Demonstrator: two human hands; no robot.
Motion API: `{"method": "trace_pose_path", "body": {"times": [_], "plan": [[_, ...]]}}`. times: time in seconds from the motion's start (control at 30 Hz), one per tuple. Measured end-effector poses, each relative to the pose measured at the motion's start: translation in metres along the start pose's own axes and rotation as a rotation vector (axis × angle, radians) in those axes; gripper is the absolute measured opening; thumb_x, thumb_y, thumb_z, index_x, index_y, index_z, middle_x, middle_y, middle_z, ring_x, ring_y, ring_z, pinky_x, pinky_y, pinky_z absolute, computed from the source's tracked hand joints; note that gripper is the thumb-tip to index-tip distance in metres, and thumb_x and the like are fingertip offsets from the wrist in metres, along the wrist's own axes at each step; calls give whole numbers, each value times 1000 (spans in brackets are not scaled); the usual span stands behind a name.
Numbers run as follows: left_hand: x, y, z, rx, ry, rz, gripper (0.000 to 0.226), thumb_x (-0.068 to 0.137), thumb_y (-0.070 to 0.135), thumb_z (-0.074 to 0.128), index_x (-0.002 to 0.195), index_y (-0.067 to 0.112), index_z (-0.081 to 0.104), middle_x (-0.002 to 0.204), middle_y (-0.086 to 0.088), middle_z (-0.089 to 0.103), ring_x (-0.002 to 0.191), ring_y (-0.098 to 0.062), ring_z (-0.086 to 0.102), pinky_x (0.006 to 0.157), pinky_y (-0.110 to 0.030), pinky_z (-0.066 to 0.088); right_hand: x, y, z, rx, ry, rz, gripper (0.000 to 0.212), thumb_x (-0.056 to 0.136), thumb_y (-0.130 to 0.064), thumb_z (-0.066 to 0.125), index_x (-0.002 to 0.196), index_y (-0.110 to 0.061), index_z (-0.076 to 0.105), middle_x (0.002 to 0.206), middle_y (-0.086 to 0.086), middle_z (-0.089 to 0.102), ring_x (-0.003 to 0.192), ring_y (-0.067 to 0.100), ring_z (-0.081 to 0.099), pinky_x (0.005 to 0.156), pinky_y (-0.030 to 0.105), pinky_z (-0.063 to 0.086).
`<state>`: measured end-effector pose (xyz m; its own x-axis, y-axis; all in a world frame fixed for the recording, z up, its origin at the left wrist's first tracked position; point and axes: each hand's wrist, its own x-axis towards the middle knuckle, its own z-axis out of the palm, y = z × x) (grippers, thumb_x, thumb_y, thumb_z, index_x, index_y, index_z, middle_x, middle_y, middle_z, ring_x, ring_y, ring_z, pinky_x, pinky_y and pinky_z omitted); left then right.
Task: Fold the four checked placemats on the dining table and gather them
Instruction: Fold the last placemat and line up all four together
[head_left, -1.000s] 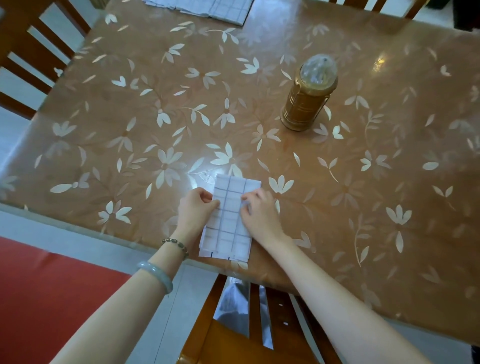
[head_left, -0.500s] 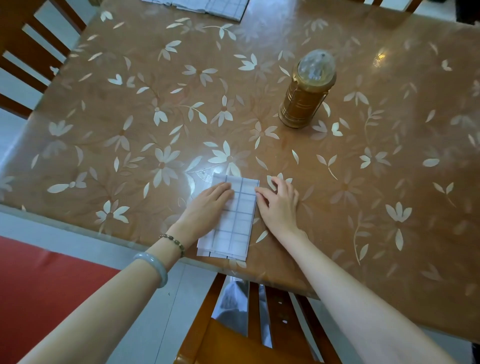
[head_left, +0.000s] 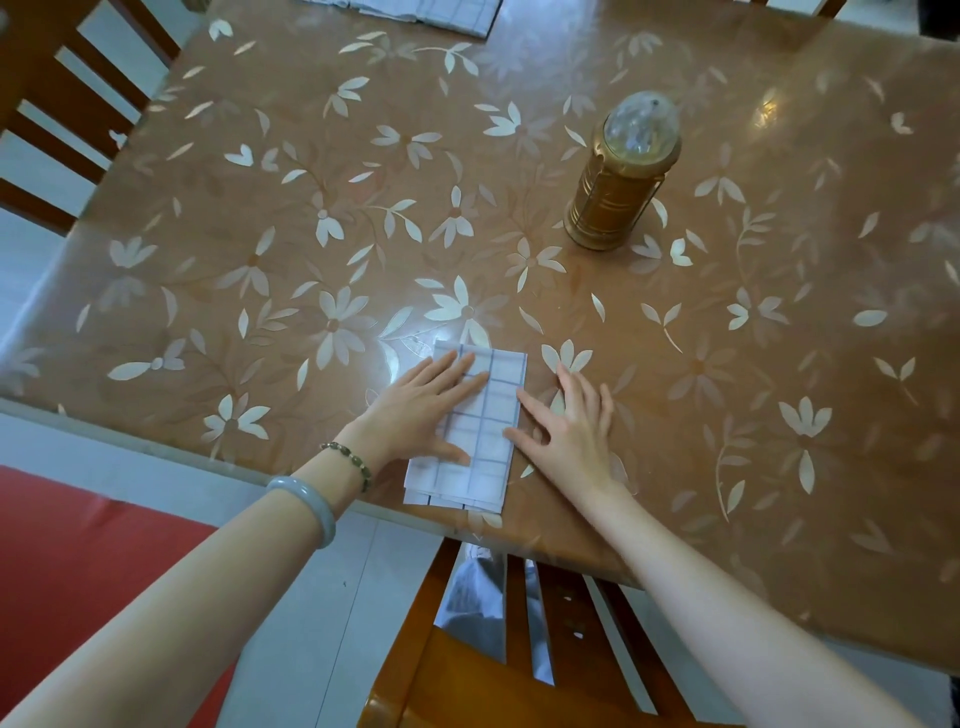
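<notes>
- At the near edge of the table (head_left: 779, 467), a folded checked placemat (head_left: 488, 441) lies as a narrow strip. Its stacked layers show at the near end, which stops just short of the table's rim.
- The left hand (head_left: 421, 410) lies flat on the placemat with fingers straight and pressed down, hiding much of its left half.
- The right hand (head_left: 571, 431) rests flat on the table just beside the placemat's right edge, fingers spread and gripping nothing. Its thumb and forefinger reach that edge, but contact cannot be made out.
- At the far edge, more checked cloth (head_left: 415, 10) is cut off by the top of the frame, so its count and fold cannot be told.
- A grey bangle (head_left: 306, 506) and a beaded bracelet (head_left: 348, 462) sit on the left wrist.
- Through the slats of the near chair (head_left: 493, 675), something silvery (head_left: 472, 597) shows, too hidden to identify.
- A red surface (head_left: 78, 571) at lower left is cropped.
- A gold lantern (head_left: 621, 176) stands upright well beyond the hands, towards the right.
- Bare patterned tabletop stretches left, right and ahead of the placemat; another chair (head_left: 67, 104) stands at the far left corner.
</notes>
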<state>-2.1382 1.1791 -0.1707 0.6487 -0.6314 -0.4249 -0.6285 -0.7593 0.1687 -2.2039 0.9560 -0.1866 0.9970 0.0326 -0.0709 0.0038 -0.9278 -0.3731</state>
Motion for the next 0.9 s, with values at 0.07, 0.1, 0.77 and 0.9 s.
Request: {"method": "trace_pose_path", "body": {"times": [0.07,0.1,0.77,0.9], "plan": [[-1,-1,2,22,-23,-5,120,59,87,39,151,28,-12,160,-1,-15,146,-21,-17,120,-40,-6,-20,-2,0,-16,-35,-52,51,78,-63,51,119,-36,64,146,18,40,135,33,31,112,55,13],[-1,0,2,32,-32,-10,122,58,88,39,151,29,-14,159,-1,-18,144,-20,-21,120,-42,-8,-30,-2,0,-27,-44,-80,51,78,-64,50,119,-36,63,145,18,41,135,34,31,111,57,14],[49,1,-32,-222,339,33,26,78,14,72,99,5,62,107,-13,60,95,-34,56,81,-39,47,-62,-38,5,207,-1,130,2,76,-28,74,75,-26,74,85,-6,51,84,17,45,78,31,30],[63,1,-46,-213,188,-86,45,79,27,75,115,9,54,115,-10,57,109,-30,53,90,-38,40,-63,-48,7,237,5,220,5,80,-27,69,80,-23,73,84,-6,48,85,18,45,76,31,27]]}}
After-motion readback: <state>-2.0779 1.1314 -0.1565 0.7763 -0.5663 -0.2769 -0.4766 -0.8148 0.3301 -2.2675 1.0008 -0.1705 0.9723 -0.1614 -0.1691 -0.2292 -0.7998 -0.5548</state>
